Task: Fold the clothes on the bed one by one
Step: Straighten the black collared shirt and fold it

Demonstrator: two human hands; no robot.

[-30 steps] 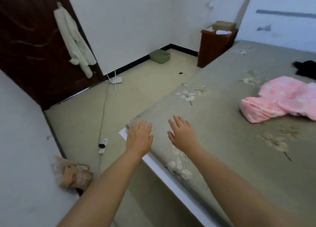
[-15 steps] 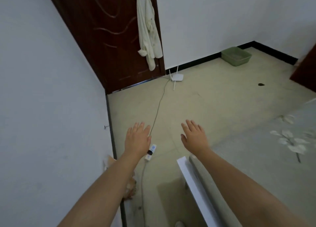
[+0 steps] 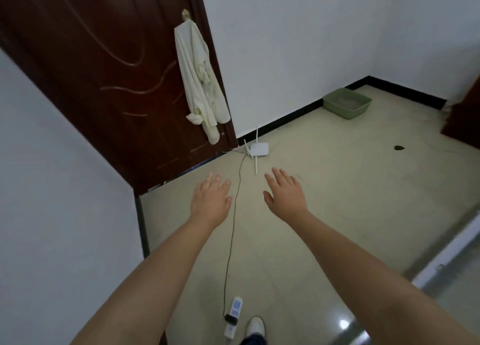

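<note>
While I'm facing the door (image 3: 85,85) and the floor (image 3: 350,194), I can't show much folding progress, honestly. My left hand (image 3: 211,202) and right hand (image 3: 284,195) are both out in front of me, fingers straight and spread, holding nothing. The bed (image 3: 457,266) is just a sliver of edge at about 4 o'clock, and no clothes on it are in view. The only fabric I see is a pale robe (image 3: 200,77) hanging on the door at 11 o'clock. I'd guess the folding is still all ahead.

Dark brown door (image 3: 85,80), cream robe (image 3: 200,80), green tray (image 3: 346,103), white router (image 3: 259,149).
</note>
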